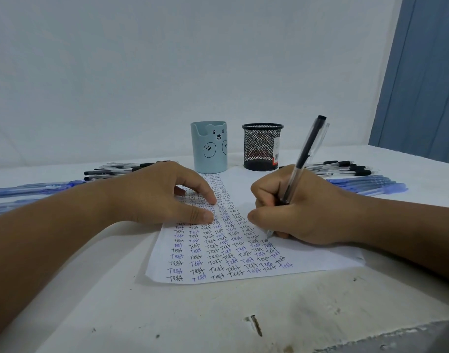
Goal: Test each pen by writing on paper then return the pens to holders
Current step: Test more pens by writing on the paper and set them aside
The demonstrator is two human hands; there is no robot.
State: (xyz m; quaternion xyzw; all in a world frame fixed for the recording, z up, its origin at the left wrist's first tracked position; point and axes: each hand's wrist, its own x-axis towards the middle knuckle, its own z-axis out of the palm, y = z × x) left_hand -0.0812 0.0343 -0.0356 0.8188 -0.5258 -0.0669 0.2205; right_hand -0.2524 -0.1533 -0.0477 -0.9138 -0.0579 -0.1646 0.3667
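Here, right hand [302, 210] pinching clear-barrelled pen [303, 159], flat left hand [164, 194] on paper [320, 256].

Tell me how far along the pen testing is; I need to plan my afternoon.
Done: the paper is nearly full of "Test" in black and blue. In hand: the right hand grips a black pen, tip on the sheet, while the left hand presses it flat. Left: the bear holder and mesh holder show no pens; the pens on the table lie on both sides.
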